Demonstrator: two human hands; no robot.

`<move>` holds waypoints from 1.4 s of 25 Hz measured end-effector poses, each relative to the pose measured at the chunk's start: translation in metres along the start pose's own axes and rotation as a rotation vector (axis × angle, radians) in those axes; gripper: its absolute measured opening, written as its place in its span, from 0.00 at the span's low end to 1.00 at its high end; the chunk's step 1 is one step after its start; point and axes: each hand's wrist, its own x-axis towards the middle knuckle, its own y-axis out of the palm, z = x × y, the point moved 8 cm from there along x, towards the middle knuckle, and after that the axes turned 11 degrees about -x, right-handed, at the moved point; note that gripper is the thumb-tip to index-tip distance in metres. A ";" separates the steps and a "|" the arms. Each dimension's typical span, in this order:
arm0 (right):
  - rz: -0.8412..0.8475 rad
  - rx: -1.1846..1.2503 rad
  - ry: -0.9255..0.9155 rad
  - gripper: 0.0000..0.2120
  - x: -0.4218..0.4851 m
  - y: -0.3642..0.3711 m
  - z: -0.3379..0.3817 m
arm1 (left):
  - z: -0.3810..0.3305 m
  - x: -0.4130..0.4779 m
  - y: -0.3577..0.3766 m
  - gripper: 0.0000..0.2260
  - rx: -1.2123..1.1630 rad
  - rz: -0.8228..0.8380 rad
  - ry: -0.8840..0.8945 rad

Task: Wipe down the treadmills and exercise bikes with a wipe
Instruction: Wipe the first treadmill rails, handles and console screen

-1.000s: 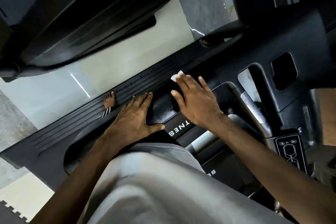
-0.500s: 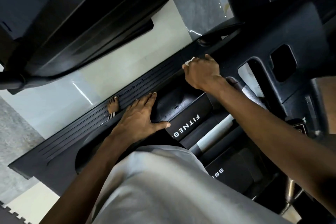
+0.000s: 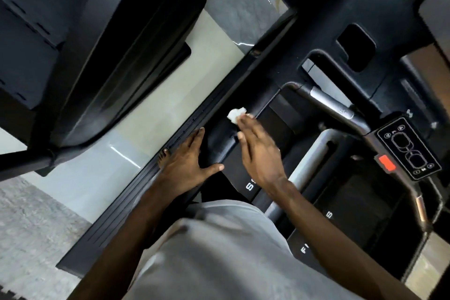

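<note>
Wipe (image 3: 235,114) under the right hand (image 3: 260,153) on the black treadmill (image 3: 219,146) cover.
Nearest, the left hand (image 3: 187,163) lies flat, fingers spread, beside the ribbed side rail (image 3: 121,209); just past it the right hand's straight fingers (image 3: 246,126) press the crumpled white wipe onto the cover; pale floor (image 3: 155,109) lies beyond.

The treadmill's side rail (image 3: 109,224) is matt black plastic, ribbed. Beside it lies pale glossy floor (image 3: 151,109) (it mirrors light streaks). Across the rail from that floor, a crumpled white wipe (image 3: 235,114) looks papery, and the handlebar (image 3: 323,100) shows brushed metal.
</note>
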 end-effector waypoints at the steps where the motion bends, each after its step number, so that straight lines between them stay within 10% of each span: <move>1: -0.004 -0.001 -0.031 0.20 -0.013 0.003 0.007 | 0.003 -0.003 -0.001 0.50 0.017 0.010 0.004; 11: -0.237 0.078 -0.151 0.11 -0.029 0.009 0.018 | -0.002 -0.015 -0.005 0.45 0.001 -0.045 0.039; 16: -0.363 0.314 0.078 0.09 -0.004 -0.012 -0.022 | -0.014 -0.028 -0.009 0.41 0.020 -0.157 0.046; 35: -0.050 0.335 -0.068 0.12 -0.013 -0.007 0.001 | 0.030 -0.132 0.000 0.31 0.107 -0.395 -0.087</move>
